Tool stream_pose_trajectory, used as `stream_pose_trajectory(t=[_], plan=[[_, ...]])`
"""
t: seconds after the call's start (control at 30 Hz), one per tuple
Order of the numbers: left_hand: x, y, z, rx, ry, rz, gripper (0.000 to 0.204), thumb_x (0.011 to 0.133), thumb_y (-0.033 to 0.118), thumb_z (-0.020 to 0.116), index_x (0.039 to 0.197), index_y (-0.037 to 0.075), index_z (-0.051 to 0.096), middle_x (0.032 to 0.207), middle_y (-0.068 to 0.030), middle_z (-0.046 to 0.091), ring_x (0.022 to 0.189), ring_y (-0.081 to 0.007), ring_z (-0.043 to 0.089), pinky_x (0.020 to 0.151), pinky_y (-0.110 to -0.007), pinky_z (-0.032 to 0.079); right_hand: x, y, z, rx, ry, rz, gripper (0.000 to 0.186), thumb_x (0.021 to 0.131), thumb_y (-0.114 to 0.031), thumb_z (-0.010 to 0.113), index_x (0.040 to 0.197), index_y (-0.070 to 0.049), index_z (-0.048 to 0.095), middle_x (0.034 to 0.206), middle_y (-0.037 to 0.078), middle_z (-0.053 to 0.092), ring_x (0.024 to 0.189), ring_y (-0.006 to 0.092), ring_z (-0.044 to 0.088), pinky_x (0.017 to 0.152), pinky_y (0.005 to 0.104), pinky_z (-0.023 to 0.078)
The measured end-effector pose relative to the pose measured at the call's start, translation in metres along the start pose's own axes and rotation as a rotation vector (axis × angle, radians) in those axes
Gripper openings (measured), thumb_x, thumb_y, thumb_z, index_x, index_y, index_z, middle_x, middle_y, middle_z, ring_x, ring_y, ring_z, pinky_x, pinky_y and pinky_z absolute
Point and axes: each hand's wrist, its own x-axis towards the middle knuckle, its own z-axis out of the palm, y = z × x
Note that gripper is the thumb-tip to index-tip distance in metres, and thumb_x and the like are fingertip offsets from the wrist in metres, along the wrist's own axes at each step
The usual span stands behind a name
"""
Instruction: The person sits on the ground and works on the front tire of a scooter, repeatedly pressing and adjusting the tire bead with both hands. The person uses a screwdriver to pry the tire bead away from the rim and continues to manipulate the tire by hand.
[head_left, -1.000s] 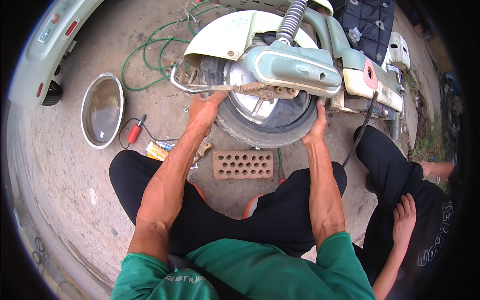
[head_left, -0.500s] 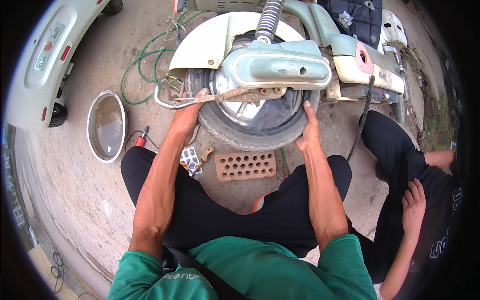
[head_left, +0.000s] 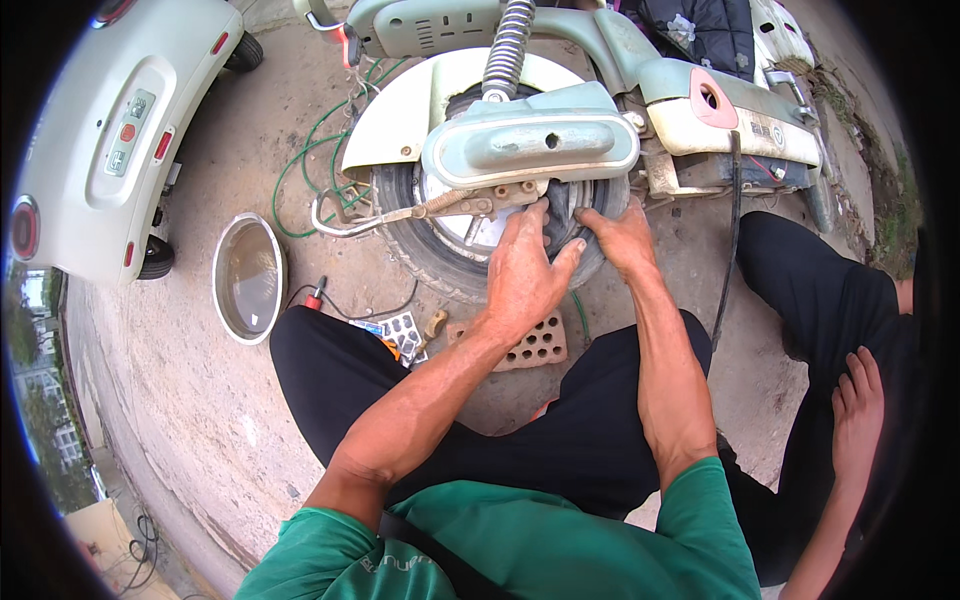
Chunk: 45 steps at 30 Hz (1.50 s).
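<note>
A scooter's rear wheel, with its worn black tyre (head_left: 425,255), stands in front of me under a white mudguard (head_left: 400,125) and a pale blue cover (head_left: 530,145). Across the tyre's lower side reaches my left hand (head_left: 530,265), fingers stretched into the wheel beside a dark, rubber-looking piece, thumb spread apart. What the left fingertips touch is partly hidden. My right hand (head_left: 622,240) wraps the tyre's right edge, its thumb on the inner side and its other fingers partly out of sight.
A perforated brick (head_left: 535,345) lies below the wheel, near a patch sheet (head_left: 402,333) and a red-handled tool (head_left: 315,297). Left are a water basin (head_left: 250,280), green hose (head_left: 290,190) and parked car (head_left: 110,150). At right, another person's hand (head_left: 857,400) rests on their leg.
My left hand has left the tyre's left side and crossed to the wheel's lower right. My right hand has shifted slightly up, its thumb turning inward. The view has shifted a little.
</note>
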Motion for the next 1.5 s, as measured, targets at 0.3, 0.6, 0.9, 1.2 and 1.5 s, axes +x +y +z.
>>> stream_pose_trajectory(t=[0.3,0.6,0.9,1.2,1.5], plan=[[0.016,0.006,0.018,0.338,-0.016,0.017,0.043,0.09,0.011,0.066,0.131,0.005,0.076,0.11,-0.0224,0.078,0.103,-0.0433,0.075,0.093,-0.052,0.058,0.0,-0.01,0.001,-0.164,0.015,0.003,0.093,0.075,-0.038,0.09,0.136,0.023,0.056,0.127,0.041,0.07,0.121,0.0451,0.073,0.105,0.0472,0.057],[0.018,0.02,0.003,0.44,-0.283,-0.004,0.05,0.091,0.028,0.067,0.133,0.002,0.076,0.116,-0.0264,0.074,0.114,-0.0433,0.071,0.103,-0.05,0.055,0.0,-0.013,-0.008,-0.163,-0.084,0.007,0.095,0.076,-0.037,0.09,0.136,0.026,0.053,0.125,0.043,0.07,0.116,0.0432,0.075,0.099,0.0451,0.06],[-0.031,0.005,-0.035,0.429,-0.021,0.074,0.047,0.088,0.023,0.085,0.126,-0.002,0.073,0.115,-0.0198,0.066,0.118,-0.0381,0.063,0.104,-0.049,0.052,-0.002,-0.015,-0.006,-0.214,-0.052,-0.012,0.089,0.078,-0.038,0.089,0.13,0.027,0.058,0.117,0.041,0.073,0.111,0.043,0.077,0.096,0.0456,0.061],[-0.017,-0.01,-0.038,0.442,-0.078,0.074,0.041,0.09,0.029,0.081,0.117,-0.002,0.073,0.105,-0.0233,0.074,0.103,-0.043,0.071,0.095,-0.051,0.055,-0.004,-0.017,-0.007,-0.225,-0.035,-0.003,0.076,0.077,-0.04,0.088,0.115,0.023,0.071,0.117,0.041,0.074,0.112,0.0427,0.078,0.096,0.0468,0.061],[0.026,0.01,-0.046,0.456,-0.626,-0.175,0.064,0.082,0.053,0.088,0.109,-0.005,0.078,0.096,-0.0203,0.078,0.094,-0.0294,0.075,0.086,-0.044,0.056,0.009,-0.013,-0.001,-0.265,-0.051,0.084,0.079,0.077,-0.046,0.086,0.124,0.016,0.073,0.126,0.036,0.074,0.119,0.0428,0.076,0.102,0.0477,0.059]])
